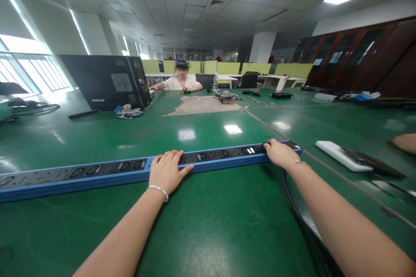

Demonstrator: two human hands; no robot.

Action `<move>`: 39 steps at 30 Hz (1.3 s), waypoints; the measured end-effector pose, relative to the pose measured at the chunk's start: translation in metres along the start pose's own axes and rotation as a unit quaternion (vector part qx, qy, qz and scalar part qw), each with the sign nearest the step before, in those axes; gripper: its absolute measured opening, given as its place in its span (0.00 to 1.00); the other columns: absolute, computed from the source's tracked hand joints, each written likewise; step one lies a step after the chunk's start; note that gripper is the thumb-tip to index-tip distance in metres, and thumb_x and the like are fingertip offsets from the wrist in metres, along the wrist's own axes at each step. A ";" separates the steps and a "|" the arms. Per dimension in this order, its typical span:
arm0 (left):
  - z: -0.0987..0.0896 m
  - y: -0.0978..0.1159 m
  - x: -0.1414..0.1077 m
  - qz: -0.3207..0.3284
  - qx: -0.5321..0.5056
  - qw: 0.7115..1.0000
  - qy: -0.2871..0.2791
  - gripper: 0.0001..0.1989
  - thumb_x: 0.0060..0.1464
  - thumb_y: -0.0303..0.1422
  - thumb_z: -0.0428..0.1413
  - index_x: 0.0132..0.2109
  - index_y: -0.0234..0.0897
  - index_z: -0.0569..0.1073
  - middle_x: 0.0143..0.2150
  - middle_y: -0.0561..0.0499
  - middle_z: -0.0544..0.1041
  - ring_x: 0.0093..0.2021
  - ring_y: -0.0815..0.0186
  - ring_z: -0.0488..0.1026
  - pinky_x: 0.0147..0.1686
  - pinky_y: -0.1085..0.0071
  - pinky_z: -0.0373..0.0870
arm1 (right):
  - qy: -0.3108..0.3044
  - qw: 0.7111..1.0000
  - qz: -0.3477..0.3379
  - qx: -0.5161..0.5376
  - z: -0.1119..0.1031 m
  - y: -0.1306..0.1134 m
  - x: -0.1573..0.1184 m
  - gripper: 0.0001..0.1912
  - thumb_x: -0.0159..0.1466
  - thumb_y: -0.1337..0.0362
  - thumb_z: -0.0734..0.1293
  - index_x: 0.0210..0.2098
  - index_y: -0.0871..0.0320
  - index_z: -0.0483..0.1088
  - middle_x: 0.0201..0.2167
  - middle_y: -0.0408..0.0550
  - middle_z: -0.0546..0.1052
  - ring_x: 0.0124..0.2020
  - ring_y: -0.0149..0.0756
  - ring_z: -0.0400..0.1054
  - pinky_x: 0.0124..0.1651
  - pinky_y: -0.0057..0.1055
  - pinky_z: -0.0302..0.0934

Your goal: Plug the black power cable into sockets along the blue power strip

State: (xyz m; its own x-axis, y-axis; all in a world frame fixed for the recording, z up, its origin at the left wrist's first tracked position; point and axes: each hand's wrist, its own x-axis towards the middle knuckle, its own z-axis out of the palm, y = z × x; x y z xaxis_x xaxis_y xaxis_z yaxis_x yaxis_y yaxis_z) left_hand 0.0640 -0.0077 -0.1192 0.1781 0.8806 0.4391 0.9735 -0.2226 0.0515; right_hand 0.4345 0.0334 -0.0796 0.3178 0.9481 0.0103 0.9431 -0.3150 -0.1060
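A long blue power strip (120,172) with black sockets lies across the green table (208,220), running from the left edge to right of centre. My left hand (167,172) rests on its middle, fingers over the top and thumb apart. Near the strip's right end, my right hand (280,153) is closed on something dark at a socket; its fingers hide what it is. Below that hand a black cable (294,207) runs down toward the front edge.
A black computer case (107,82) stands back left, gloves (128,111) beside it. Behind the table sits a person (182,81). At right are a white power strip (341,156) and part of another hand (405,143). A device (226,97) sits near brown sheeting (201,104).
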 end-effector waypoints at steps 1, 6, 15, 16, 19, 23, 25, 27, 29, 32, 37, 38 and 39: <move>0.000 0.000 0.000 0.000 -0.001 1.000 0.001 0.29 0.54 0.52 0.43 0.55 0.39 0.66 0.54 0.45 0.70 0.55 0.59 0.64 0.53 0.58 0.55 | -0.016 1.000 -0.006 -0.014 -0.001 0.000 0.002 0.24 0.64 0.56 0.47 0.46 0.65 0.65 0.41 0.65 0.74 0.44 0.47 0.69 0.46 0.41 0.58; 0.000 0.000 -0.001 -0.001 -0.012 1.000 -0.001 0.29 0.54 0.52 0.43 0.55 0.39 0.66 0.55 0.46 0.70 0.55 0.59 0.63 0.53 0.58 0.55 | -0.031 0.997 0.002 -0.067 -0.011 -0.009 -0.003 0.27 0.64 0.55 0.45 0.45 0.67 0.65 0.42 0.67 0.73 0.43 0.49 0.70 0.45 0.43 0.59; 0.002 -0.001 -0.001 -0.008 -0.022 1.000 0.002 0.30 0.53 0.53 0.43 0.55 0.40 0.66 0.55 0.46 0.70 0.56 0.58 0.63 0.54 0.58 0.53 | 0.023 0.997 -0.004 -0.079 -0.009 -0.010 -0.004 0.27 0.63 0.52 0.49 0.41 0.65 0.69 0.39 0.66 0.74 0.40 0.48 0.71 0.44 0.46 0.60; 0.002 -0.001 -0.001 -0.007 -0.024 1.000 0.004 0.30 0.53 0.53 0.43 0.55 0.40 0.66 0.55 0.46 0.70 0.56 0.58 0.62 0.54 0.58 0.53 | 0.022 0.997 -0.008 -0.078 -0.008 -0.009 -0.002 0.26 0.63 0.52 0.49 0.40 0.65 0.70 0.40 0.66 0.74 0.40 0.48 0.71 0.44 0.45 0.60; 0.002 -0.001 -0.001 -0.003 -0.030 1.000 0.009 0.30 0.54 0.53 0.42 0.55 0.40 0.66 0.55 0.46 0.70 0.55 0.57 0.62 0.54 0.57 0.53 | 0.019 0.997 -0.009 -0.076 -0.007 -0.008 0.001 0.26 0.63 0.53 0.49 0.40 0.65 0.70 0.41 0.66 0.74 0.40 0.48 0.70 0.45 0.46 0.60; 0.002 -0.001 -0.001 -0.002 -0.032 0.999 0.003 0.30 0.53 0.54 0.43 0.55 0.39 0.66 0.54 0.45 0.70 0.55 0.57 0.63 0.54 0.57 0.53 | 0.013 0.997 -0.017 -0.079 -0.006 -0.007 0.000 0.25 0.63 0.55 0.49 0.41 0.65 0.69 0.41 0.66 0.74 0.41 0.47 0.70 0.46 0.44 0.59; 0.003 -0.001 -0.001 -0.001 -0.029 1.000 0.004 0.30 0.53 0.54 0.42 0.55 0.40 0.66 0.54 0.45 0.70 0.55 0.57 0.63 0.54 0.58 0.53 | 0.014 0.997 -0.020 -0.074 -0.006 -0.007 -0.001 0.25 0.63 0.54 0.49 0.41 0.65 0.69 0.41 0.65 0.74 0.41 0.46 0.70 0.46 0.43 0.59; 0.003 -0.001 -0.001 0.000 -0.026 1.000 0.009 0.30 0.53 0.54 0.42 0.55 0.40 0.66 0.54 0.46 0.70 0.55 0.58 0.63 0.54 0.58 0.53 | 0.018 0.997 -0.012 -0.068 -0.006 -0.008 -0.003 0.25 0.64 0.54 0.49 0.41 0.65 0.69 0.40 0.65 0.74 0.41 0.46 0.70 0.45 0.42 0.60; 0.003 -0.001 -0.001 -0.003 -0.023 1.000 0.011 0.30 0.53 0.54 0.42 0.55 0.40 0.66 0.55 0.46 0.70 0.55 0.58 0.63 0.54 0.59 0.53 | 0.017 0.998 -0.001 -0.068 -0.008 -0.011 -0.007 0.26 0.64 0.53 0.49 0.40 0.64 0.70 0.40 0.64 0.74 0.41 0.46 0.70 0.44 0.42 0.60; 0.002 -0.001 -0.001 -0.008 -0.023 1.000 0.007 0.30 0.53 0.54 0.42 0.55 0.41 0.66 0.54 0.46 0.70 0.55 0.58 0.63 0.54 0.59 0.53 | 0.014 0.997 0.021 -0.074 -0.019 -0.019 -0.015 0.27 0.63 0.53 0.49 0.40 0.64 0.71 0.41 0.65 0.74 0.42 0.48 0.70 0.43 0.41 0.60; 0.001 0.000 -0.001 -0.005 -0.033 0.999 -0.001 0.30 0.53 0.54 0.42 0.55 0.41 0.66 0.55 0.45 0.69 0.56 0.57 0.62 0.53 0.58 0.53 | 0.102 0.992 0.045 -0.065 -0.063 -0.022 -0.023 0.31 0.63 0.50 0.48 0.41 0.65 0.71 0.40 0.66 0.74 0.41 0.50 0.70 0.40 0.40 0.60; 0.001 0.000 -0.001 -0.006 -0.034 0.999 -0.002 0.30 0.53 0.54 0.42 0.55 0.41 0.66 0.55 0.45 0.69 0.56 0.57 0.62 0.53 0.58 0.53 | 0.110 0.992 0.025 -0.064 -0.071 -0.022 -0.024 0.31 0.63 0.49 0.48 0.40 0.65 0.72 0.40 0.66 0.74 0.41 0.49 0.70 0.40 0.38 0.60; 0.001 0.000 -0.001 -0.007 -0.036 0.999 -0.002 0.30 0.53 0.54 0.42 0.55 0.41 0.66 0.55 0.45 0.69 0.56 0.57 0.62 0.53 0.58 0.53 | 0.108 0.992 -0.001 -0.062 -0.078 -0.024 -0.026 0.30 0.63 0.49 0.48 0.39 0.64 0.72 0.40 0.64 0.75 0.41 0.48 0.70 0.40 0.36 0.60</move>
State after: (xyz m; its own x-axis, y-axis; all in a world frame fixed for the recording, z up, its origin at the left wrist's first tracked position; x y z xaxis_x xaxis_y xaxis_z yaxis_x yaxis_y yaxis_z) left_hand 0.0635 -0.0082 -0.1206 0.1645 0.8854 0.4346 0.9631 -0.2393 0.1228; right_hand 0.4113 0.0131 0.0004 0.3172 0.9216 0.2237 0.9442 -0.3290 0.0167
